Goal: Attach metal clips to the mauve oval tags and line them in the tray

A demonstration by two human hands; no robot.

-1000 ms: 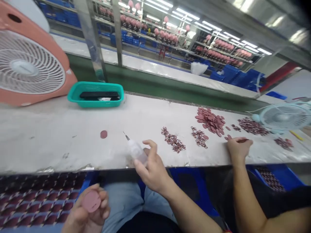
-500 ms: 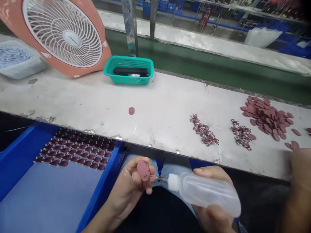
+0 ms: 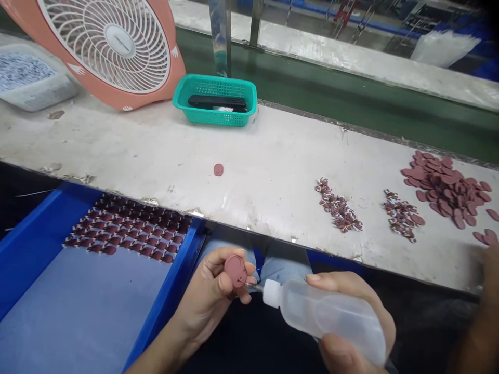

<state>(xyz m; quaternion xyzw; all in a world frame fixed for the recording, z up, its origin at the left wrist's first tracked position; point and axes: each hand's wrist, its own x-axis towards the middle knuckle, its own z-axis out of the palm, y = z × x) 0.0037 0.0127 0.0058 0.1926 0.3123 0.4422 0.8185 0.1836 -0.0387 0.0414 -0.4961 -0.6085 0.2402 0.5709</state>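
Between the thumb and fingers of my left hand (image 3: 212, 296) is a flat reddish-brown oval piece (image 3: 235, 270) with small holes near its lower edge. My right hand (image 3: 351, 311) is wrapped round a translucent squeeze bottle (image 3: 331, 317) with a white cap (image 3: 272, 293). The bottle lies tilted, and its thin metal tip (image 3: 253, 285) reaches the lower edge of the oval piece by the holes. Whether any liquid comes out is too small to see. A similar single oval piece (image 3: 218, 169) lies on the white table (image 3: 265, 171) beyond my hands.
To the left, a blue tray (image 3: 97, 296) holds rows of dark red pieces (image 3: 128, 228). Small brown parts (image 3: 338, 206) and a heap of oval pieces (image 3: 448, 187) lie right. A green basket (image 3: 214, 117), fan (image 3: 120, 41) and plastic tub (image 3: 35, 78) stand behind. Another person's blurred arm (image 3: 475, 311) is far right.
The bottle's tip has moved left onto the holed edge of the oval piece. The view has shifted slightly. The other person's arm at the right has moved.
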